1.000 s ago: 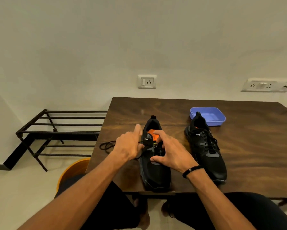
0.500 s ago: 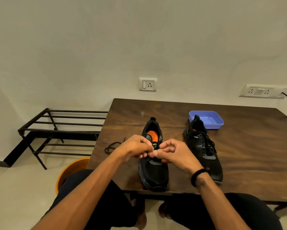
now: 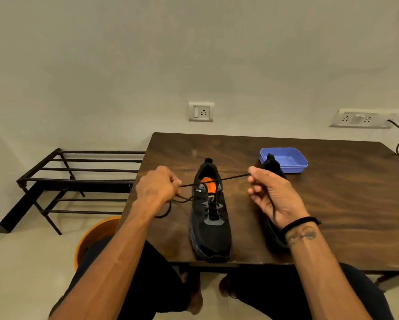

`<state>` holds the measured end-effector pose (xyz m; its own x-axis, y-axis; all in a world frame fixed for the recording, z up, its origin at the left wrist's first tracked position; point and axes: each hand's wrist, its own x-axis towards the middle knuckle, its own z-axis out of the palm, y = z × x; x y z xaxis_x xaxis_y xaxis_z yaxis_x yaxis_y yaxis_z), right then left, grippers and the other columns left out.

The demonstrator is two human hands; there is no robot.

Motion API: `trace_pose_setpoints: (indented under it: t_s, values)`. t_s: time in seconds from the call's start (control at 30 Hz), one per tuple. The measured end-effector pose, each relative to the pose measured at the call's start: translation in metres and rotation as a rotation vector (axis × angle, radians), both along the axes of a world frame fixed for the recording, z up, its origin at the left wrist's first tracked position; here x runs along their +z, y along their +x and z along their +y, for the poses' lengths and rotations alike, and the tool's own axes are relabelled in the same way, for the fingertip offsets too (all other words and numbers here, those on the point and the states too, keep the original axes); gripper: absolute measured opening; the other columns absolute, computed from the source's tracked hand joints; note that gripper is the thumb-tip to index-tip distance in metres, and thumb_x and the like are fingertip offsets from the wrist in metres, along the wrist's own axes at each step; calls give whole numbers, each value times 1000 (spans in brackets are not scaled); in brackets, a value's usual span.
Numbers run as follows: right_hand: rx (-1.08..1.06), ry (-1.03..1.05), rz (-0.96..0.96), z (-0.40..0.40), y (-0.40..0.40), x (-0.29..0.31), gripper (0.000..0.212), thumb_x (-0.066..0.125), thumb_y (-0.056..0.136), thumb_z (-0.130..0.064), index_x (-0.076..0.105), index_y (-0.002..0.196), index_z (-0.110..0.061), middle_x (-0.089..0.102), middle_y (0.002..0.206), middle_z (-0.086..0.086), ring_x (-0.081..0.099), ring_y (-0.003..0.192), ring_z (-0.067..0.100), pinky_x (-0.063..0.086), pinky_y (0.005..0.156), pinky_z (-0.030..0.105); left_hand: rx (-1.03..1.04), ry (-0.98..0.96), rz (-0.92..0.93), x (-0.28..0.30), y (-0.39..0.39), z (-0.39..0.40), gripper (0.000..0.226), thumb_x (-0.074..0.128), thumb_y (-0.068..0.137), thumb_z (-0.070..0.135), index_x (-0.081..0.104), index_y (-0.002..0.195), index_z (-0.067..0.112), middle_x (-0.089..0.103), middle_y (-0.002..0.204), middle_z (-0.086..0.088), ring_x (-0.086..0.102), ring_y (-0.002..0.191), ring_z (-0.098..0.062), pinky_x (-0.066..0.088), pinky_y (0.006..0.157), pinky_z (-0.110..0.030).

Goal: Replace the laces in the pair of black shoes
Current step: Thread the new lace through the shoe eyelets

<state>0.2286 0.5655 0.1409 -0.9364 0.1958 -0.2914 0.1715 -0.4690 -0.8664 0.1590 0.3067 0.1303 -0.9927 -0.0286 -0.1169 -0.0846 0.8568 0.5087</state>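
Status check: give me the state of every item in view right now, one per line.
Left hand: fingers pinching the lace.
Right hand: pinching the lace's other end.
Lace: stretched taut between both hands, above the shoe.
Left shoe: upright on table, partly laced.
Right shoe: mostly hidden behind right hand.
Blue tray: looks empty.

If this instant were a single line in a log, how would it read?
step: lacing | left hand: pinches lace | right hand: pinches lace | lace: taut above left shoe | right shoe: behind right hand
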Motion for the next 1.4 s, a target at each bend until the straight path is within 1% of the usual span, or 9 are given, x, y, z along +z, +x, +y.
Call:
trace_pose_setpoints:
  t_s: [0.1,0.2,0.3,0.4,0.57,0.77,0.93,1.2,1.4]
  values:
    - [-86,15,-5,15,-1,1,19,72,94,-13,75,111,-5,69,82,2,53,61,6,57,63,22,85,-130,-28,-7,2,-4,28,64,98,51,75,92,25,72,77,9,65,79,-10,54,77,-35]
    - [16,130,26,11,1,-3,21,69,95,-12,76,112,-3,71,89,6,57,67,7,60,67,22,-18,-137,186,0,8,9,34,60,94,63,72,101,32,66,85,12,60,80,-8,49,70,-26]
    - [192,271,65,-7,3,-7,21,70,95,-11,75,112,-2,73,89,8,58,67,9,59,67,23,-421,266,78,7,16,32,32,67,93,55,71,118,35,70,102,19,66,92,-2,49,73,-11]
    - [180,318,76,-19,1,-13,17,73,93,-8,73,106,2,73,83,11,60,63,10,58,62,24,-607,553,-74,1,22,50,29,75,94,32,74,122,25,79,99,2,74,90,-14,58,84,-24]
    - [-11,417,48,-4,-4,-23,9,76,90,-5,76,99,-1,75,83,11,64,69,15,63,74,33,-440,373,93,-3,11,31,14,75,94,21,81,105,25,78,84,11,70,69,-1,53,68,-16]
    - [228,603,136,-22,-3,-25,20,56,101,6,72,111,-2,79,90,14,76,81,20,62,74,26,-533,349,98,-8,11,34,47,85,83,35,70,127,34,74,97,13,70,86,0,57,85,-18]
    - [254,606,150,-27,-2,-24,13,64,99,-3,55,108,0,77,84,18,78,81,28,62,69,27,-518,364,241,-11,14,47,20,80,89,28,81,109,29,78,97,13,70,84,3,56,79,-16]
    - [188,743,232,-22,-5,-30,8,79,90,-12,78,98,-13,79,83,7,76,83,25,63,78,33,-518,365,233,-12,15,47,22,75,93,31,78,114,36,74,87,14,68,78,-3,54,73,-14]
    - [254,729,230,-25,-6,-32,14,72,95,-10,79,106,-14,80,89,3,73,79,14,61,74,26,-354,385,190,-9,15,48,12,73,90,24,82,95,31,73,73,14,61,61,5,44,55,-9]
